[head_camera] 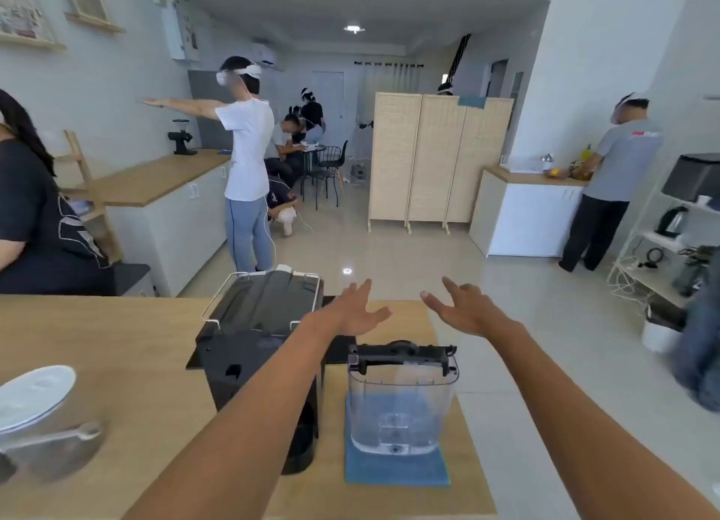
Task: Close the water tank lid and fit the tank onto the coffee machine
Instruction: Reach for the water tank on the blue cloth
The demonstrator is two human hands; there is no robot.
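Note:
A clear plastic water tank (401, 406) stands upright on a blue cloth (397, 469) near the table's right edge. Its black lid frame (403, 356) sits across the tank's top. The black coffee machine (261, 348) stands to the tank's left, seen from above and behind. My left hand (356, 311) and my right hand (463, 307) are stretched out past the tank, above the table's far edge. Both hands have spread fingers and hold nothing.
The wooden table (117, 363) carries a white plate (33, 395) and blurred metal ware (50, 449) at the left. The table ends just right of the tank, with tiled floor beyond. Several people stand or sit in the room.

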